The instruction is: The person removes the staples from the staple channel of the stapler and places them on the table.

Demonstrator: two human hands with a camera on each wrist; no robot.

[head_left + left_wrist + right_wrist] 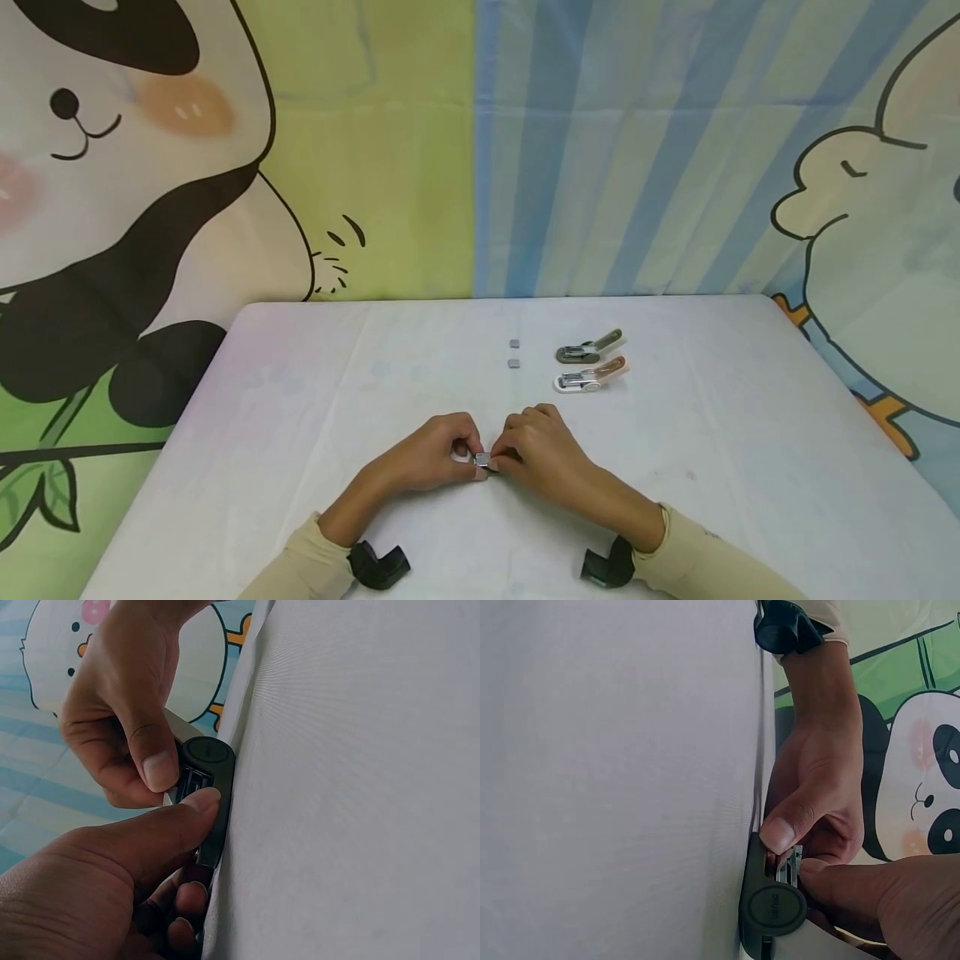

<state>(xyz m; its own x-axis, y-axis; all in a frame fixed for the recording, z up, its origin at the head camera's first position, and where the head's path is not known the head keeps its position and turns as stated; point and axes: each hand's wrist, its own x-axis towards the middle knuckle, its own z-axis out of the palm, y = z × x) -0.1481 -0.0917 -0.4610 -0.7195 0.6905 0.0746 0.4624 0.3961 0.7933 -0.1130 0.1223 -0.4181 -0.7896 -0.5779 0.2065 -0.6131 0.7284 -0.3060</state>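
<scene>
Both hands meet over a small dark green stapler (750, 889) low over the white table, its metal staple channel showing. My left hand (441, 454) grips one end, thumb on the body beside the channel and fingers curled behind, as the left wrist view shows. My right hand (543, 457) pinches at the metal channel from the other side with thumb and forefinger; its fingers partly hide the upper part. Whether a staple strip lies in the channel cannot be told.
Farther back on the white table (315, 400) lie two opened small staplers, a grey-green one (577, 355) and a white and brown one (577, 382). Left of them sit two small grey staple strips (513, 363). A cartoon-printed curtain (600, 150) hangs behind.
</scene>
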